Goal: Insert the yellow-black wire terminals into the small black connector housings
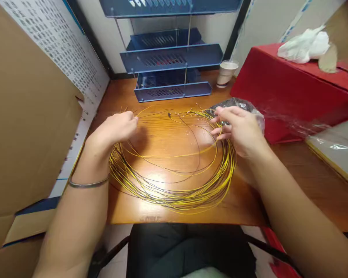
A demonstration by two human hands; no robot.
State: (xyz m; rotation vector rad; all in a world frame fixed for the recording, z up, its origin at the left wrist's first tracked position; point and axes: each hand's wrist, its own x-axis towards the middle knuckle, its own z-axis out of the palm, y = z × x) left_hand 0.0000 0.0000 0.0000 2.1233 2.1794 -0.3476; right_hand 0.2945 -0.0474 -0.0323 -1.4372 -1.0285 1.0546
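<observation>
A loose coil of thin yellow and dark wires (174, 200) lies on the wooden tabletop, its ends gathered at the far side. My left hand (120, 125) is closed above the coil's left side, and a yellow wire comes out by its fingertips. My right hand (240, 127) hovers over the right side of the coil with its fingers apart. One yellow wire passes by those fingers; whether they touch it I cannot tell. A small dark connector (169, 115) sits at one wire's end, between the hands.
A blue tiered rack (172, 60) stands at the back, beside a paper cup (227, 73). Clear plastic wrap (258, 116) lies behind my right hand, next to a red-covered box (278, 88) with a white bag (304, 46) on it. Cardboard (26, 116) rises on the left.
</observation>
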